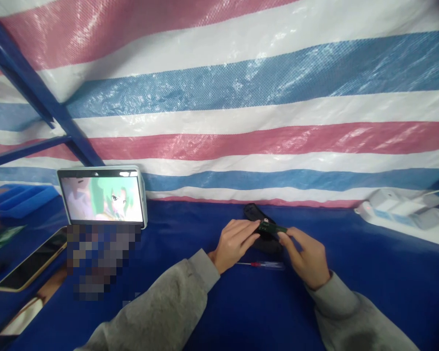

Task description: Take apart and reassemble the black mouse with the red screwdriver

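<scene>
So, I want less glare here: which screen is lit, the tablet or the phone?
The tablet: it stands propped up, showing a bright cartoon picture, while the phone lies flat, its screen dark.

Red, white and blue striped plastic sheeting [241,87] hangs, creased and glinting, behind a deep-blue tabletop [369,273]; a blue frame [25,73] slants at left.

- One head-worn view looks forward and down over the table [256,312].
- It faces the striped sheet [241,146].
- Left hand [236,242] and right hand [309,256] show near, below the middle.
</scene>
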Demonstrator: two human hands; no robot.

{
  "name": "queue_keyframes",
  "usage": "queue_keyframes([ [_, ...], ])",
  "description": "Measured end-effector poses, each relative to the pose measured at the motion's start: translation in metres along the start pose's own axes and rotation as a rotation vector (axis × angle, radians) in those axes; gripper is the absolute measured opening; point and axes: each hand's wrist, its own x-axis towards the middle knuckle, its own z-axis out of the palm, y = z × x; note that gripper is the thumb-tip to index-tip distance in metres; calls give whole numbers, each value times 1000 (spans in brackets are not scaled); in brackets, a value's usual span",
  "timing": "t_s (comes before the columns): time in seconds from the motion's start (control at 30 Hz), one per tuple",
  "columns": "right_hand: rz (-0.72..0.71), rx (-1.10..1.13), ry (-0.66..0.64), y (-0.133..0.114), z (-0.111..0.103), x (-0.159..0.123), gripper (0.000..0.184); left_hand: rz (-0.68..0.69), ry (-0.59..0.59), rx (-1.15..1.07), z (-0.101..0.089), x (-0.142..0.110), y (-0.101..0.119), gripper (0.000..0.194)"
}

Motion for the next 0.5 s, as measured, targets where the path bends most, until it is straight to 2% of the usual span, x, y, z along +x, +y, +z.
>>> queue_keyframes([
  [0.2,18,58,-79,-8,-4,4,31,-31,40,10,1,2,1,37],
  [0.5,4,87,-107,-10,-3,5,30,-42,9,14,1,2,-1,33],
])
